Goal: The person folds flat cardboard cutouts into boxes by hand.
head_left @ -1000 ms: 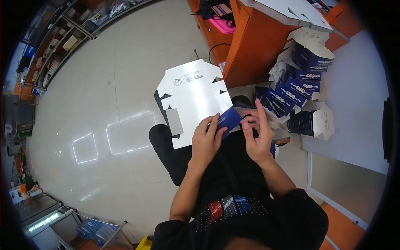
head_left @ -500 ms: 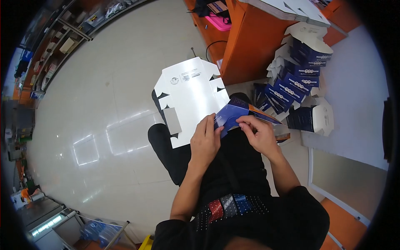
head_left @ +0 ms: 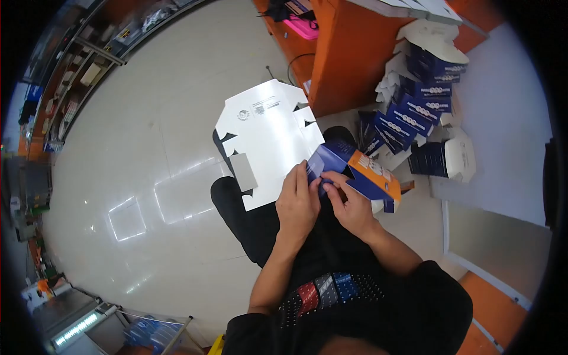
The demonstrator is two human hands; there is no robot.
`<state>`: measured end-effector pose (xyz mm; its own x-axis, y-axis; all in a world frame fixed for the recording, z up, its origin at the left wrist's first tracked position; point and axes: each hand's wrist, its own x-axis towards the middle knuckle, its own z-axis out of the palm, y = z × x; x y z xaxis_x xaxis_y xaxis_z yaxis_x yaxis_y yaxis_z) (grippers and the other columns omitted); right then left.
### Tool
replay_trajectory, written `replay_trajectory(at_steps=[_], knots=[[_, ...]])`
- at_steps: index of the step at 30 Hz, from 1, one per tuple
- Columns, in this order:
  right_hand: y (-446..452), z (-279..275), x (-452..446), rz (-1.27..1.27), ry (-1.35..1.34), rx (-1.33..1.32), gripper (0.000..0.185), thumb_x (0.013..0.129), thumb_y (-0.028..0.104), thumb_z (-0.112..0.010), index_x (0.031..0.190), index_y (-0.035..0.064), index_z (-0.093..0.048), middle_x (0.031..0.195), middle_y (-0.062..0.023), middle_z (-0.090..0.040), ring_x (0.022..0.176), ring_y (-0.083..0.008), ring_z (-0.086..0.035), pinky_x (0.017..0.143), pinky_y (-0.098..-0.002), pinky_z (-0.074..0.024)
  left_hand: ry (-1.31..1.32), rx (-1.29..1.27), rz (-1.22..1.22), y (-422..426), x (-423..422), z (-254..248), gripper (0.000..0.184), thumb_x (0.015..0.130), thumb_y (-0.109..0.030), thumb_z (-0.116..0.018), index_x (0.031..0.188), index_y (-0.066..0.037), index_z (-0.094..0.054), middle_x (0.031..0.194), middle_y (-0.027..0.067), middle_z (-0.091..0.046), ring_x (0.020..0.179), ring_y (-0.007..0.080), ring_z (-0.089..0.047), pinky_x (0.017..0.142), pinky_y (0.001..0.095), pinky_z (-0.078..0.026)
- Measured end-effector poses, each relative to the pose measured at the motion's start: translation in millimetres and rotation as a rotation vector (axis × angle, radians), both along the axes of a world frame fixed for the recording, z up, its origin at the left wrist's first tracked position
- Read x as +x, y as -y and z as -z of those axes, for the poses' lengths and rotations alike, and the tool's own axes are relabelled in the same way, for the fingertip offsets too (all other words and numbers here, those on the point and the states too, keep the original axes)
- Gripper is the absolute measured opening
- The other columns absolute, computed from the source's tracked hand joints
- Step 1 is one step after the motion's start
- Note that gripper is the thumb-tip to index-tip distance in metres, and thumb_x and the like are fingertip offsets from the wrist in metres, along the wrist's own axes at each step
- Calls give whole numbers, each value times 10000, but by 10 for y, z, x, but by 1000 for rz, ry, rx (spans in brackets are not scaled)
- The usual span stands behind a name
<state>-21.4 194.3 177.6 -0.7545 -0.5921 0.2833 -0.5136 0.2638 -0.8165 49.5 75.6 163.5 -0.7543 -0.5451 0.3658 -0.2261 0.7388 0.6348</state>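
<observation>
A flat white cardboard sheet (head_left: 269, 133) with cut flaps and small print lies across my lap. At its lower right corner, my left hand (head_left: 297, 201) holds a blue and orange printed carton (head_left: 370, 168), fingers over its blue end. My right hand (head_left: 349, 204) pinches a blue flap of this carton, thumb and forefinger close to my left fingertips. The carton is partly folded, its orange side turned up and to the right. My fingers hide part of the blue end.
Stacked blue and white cartons (head_left: 414, 115) lean at the right beside an orange cabinet (head_left: 349, 56). White flat sheets (head_left: 414, 7) rest on top of the cabinet. Shelving (head_left: 89, 53) stands at the upper left, and large plastic bottles (head_left: 151, 334) at the lower left.
The carton has turned and opened out, so its orange side now shows. My right hand has moved left and down, closer to my left hand, and closed on the blue flap.
</observation>
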Motion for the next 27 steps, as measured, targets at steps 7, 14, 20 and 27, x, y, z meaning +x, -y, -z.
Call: replay_trajectory(at_steps=[7, 14, 20, 27], knots=[[-196, -68, -86, -82, -195, 4, 417, 802, 267, -819, 1107, 42, -645, 956, -129, -647, 863, -283, -649, 731, -374, -510, -42, 543, -100, 114, 59, 117, 302, 1000, -110, -597, 1241, 73, -590, 1063, 181, -674, 935, 251, -673, 769, 337, -540], [-478, 386, -57, -95, -383, 267, 201, 798, 99, -605, 990, 100, -664, 1007, -35, -650, 1008, -243, -624, 871, -399, -463, -75, 1176, 8, 42, -25, 148, 416, 1078, -284, -498, 1304, 52, -594, 1186, 138, -668, 1059, 173, -634, 881, 292, -517], [-1518, 887, -585, 366, -250, 364, 221, 677, 47, -704, 898, 49, -705, 910, -110, -700, 931, -316, -655, 866, -432, -471, 84, 457, -126, 451, 135, 519, 316, 1007, -210, -598, 1228, 10, -648, 1222, 178, -664, 1125, 311, -632, 971, 398, -475], [-2655, 2047, -373, 570, 226, 693, 330, 730, 118, -759, 1047, 32, -732, 1013, -190, -718, 943, -383, -677, 870, -414, -535, 371, -159, -430, 963, 624, 676, 412, 899, -194, -725, 1253, -7, -627, 1242, 201, -604, 1153, 367, -564, 936, 447, -495]])
